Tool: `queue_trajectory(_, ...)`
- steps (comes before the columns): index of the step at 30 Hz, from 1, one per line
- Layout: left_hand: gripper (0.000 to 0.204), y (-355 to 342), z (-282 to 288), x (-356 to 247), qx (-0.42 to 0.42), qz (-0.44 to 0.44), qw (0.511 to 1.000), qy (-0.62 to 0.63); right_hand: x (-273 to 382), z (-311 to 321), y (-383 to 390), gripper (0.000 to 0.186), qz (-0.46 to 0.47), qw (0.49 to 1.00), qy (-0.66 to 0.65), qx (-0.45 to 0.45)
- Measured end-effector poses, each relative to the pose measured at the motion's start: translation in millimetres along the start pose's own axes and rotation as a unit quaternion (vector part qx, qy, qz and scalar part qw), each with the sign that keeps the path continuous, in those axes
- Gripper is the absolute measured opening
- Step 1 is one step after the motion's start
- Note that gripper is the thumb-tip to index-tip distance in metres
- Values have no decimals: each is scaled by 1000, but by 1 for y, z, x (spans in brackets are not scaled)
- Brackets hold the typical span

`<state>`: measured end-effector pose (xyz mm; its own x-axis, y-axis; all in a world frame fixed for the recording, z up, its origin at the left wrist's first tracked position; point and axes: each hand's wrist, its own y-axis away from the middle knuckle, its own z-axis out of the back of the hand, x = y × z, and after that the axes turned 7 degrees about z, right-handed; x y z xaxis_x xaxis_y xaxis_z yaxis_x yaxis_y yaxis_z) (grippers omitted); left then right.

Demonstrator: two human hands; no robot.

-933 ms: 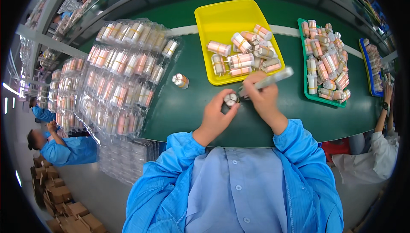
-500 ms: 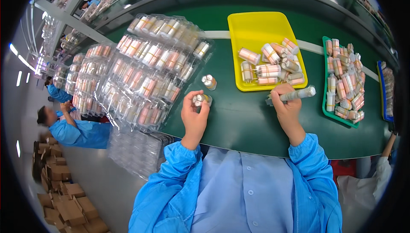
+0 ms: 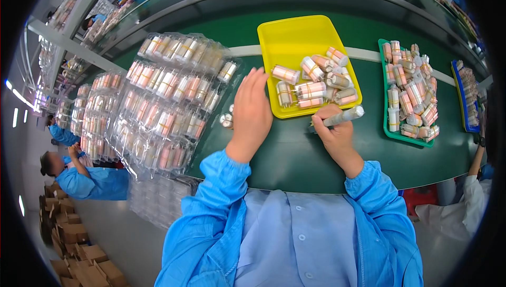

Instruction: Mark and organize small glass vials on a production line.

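My left hand [image 3: 250,113] is stretched out flat with fingers extended, at the near-left corner of the yellow tray [image 3: 284,34]. Small cylinder bundles [image 3: 226,120] stand on the green table just left of it, partly hidden by it. My right hand [image 3: 333,137] is closed round a thick, light grey pen-like tool [image 3: 345,117], held slanting just below the tray's near right edge. The tray holds several pink, white and beige cylinder bundles [image 3: 311,89] bound with yellow bands.
Stacked clear blister trays [image 3: 163,102] full of cylinders cover the left side. A green tray [image 3: 385,129] and a blue tray [image 3: 469,126] hold more, at right. Co-workers [image 3: 89,181] sit left and right [image 3: 469,203]. Cardboard boxes [image 3: 84,255] lie on the floor.
My left hand has let go of the cylinder bundle beside another on the table, opened and moved up toward the yellow tray. My right hand still grips the tool, slightly shifted.
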<state>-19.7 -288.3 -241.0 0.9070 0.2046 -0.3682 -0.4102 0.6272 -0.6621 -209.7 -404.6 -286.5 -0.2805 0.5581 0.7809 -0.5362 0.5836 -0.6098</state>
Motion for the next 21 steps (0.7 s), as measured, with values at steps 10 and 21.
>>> queue_trajectory(10, 41, -35, -47, 31, 187, 85, 971, 122, -1, -1, -1, 16, 13, 1000, 2, -2)
queue_trajectory(21, 54, 22, 14, -35, 129, 52, 974, 177, 0, 4, -3, 13, 2, 1000, -1, -27)
